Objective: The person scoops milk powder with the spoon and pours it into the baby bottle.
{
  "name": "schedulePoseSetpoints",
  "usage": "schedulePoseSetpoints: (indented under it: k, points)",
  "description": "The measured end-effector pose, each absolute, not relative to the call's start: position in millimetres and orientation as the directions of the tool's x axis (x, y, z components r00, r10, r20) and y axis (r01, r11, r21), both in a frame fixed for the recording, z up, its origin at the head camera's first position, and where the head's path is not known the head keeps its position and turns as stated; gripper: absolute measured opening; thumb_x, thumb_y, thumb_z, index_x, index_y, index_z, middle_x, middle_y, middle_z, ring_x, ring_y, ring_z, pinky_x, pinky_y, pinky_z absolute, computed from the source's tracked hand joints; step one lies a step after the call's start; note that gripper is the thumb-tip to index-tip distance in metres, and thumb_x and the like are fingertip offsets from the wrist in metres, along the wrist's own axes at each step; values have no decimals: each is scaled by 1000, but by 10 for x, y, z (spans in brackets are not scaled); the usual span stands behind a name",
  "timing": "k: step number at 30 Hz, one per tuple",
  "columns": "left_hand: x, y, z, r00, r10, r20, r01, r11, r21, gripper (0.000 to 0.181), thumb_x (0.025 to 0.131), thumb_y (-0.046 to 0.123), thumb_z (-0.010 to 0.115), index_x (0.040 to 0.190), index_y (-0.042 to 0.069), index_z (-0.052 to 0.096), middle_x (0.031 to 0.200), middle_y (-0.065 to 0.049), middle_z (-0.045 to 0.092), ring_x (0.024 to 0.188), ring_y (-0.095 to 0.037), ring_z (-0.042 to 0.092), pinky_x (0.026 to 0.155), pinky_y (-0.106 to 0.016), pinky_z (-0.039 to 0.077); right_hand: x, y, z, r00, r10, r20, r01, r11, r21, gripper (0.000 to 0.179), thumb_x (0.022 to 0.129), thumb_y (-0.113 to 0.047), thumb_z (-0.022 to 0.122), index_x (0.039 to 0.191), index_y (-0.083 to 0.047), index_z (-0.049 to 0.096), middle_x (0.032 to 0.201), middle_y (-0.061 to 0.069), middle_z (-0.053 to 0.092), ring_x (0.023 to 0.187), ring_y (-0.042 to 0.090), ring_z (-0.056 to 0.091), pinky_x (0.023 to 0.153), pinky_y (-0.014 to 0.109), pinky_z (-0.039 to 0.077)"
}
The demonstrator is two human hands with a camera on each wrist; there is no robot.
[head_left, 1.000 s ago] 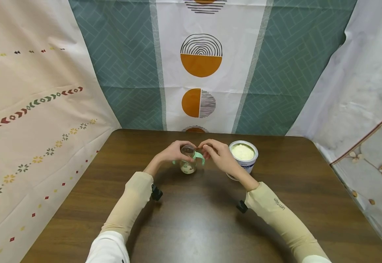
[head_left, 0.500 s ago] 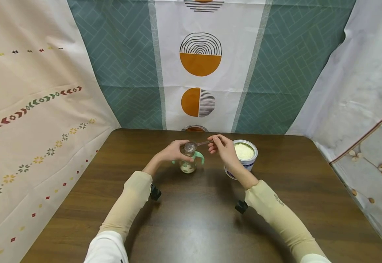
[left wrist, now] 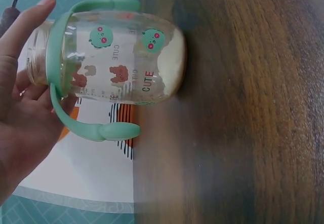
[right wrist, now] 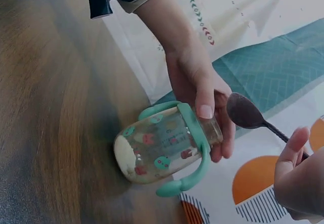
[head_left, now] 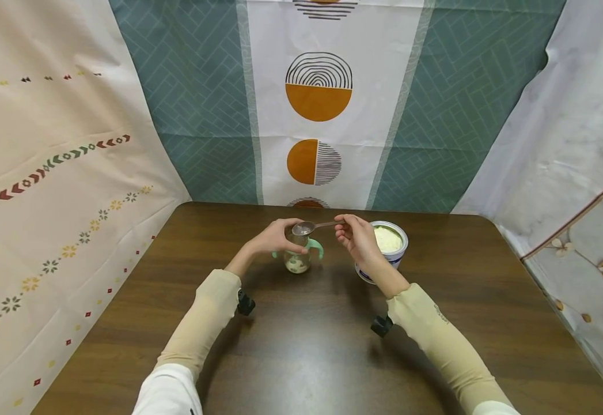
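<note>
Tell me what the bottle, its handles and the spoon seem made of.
Bottle: clear, glossy plastic or glass; pale contents show through. Handles: probably plastic, smooth and evenly mint green. Spoon: smooth, perhaps metal from its grey sheen, though plastic is possible.

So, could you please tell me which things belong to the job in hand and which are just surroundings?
In the job: spoon, held by the right hand; green-handled bottle, gripped by the left hand; open tub, probably.
Surroundings: table; hanging cloths; wrist devices.
</note>
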State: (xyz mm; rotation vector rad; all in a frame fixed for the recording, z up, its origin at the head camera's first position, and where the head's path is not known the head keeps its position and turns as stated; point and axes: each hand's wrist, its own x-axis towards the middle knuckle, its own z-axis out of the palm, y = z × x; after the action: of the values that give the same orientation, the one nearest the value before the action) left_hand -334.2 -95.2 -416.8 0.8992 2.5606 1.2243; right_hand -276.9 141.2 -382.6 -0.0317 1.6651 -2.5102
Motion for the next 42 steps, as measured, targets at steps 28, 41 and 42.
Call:
schedulePoseSetpoints:
  k: [28, 41, 42]
  points:
    - [-3300, -895, -4049, -820, 534, 205, 408, 295, 864, 62, 76, 14, 82, 132, 9, 54, 131, -11, 58, 128, -30, 53, 109, -47, 42, -2773, 1626, -3692, -995, -63, -72, 95, -571, -815, 32, 104, -16, 37, 87, -7, 62, 72, 0, 55, 60, 7, 51, 54, 13, 44]
    - [-3230, -800, -3897, -820, 536, 203, 366, 217, 905, 64, 80, 5, 76, 136, -3, 46, 135, -22, 52, 130, -40, 48, 112, -47, 38, -2780, 1798, -3642, -998, -30, -49, 57, -616, -786, 36, 104, -14, 37, 82, -5, 65, 68, 1, 57, 57, 7, 52, 52, 14, 45]
    - [-3212, -792, -3875, -817, 539, 206, 365, 206, 908, 64, 80, 3, 76, 136, -4, 45, 135, -23, 52, 130, -41, 47, 112, -48, 38, -2780, 1805, -3639, -999, -26, -47, 53, -620, -783, 37, 104, -14, 37, 82, -5, 65, 68, 1, 57, 57, 7, 52, 52, 14, 45]
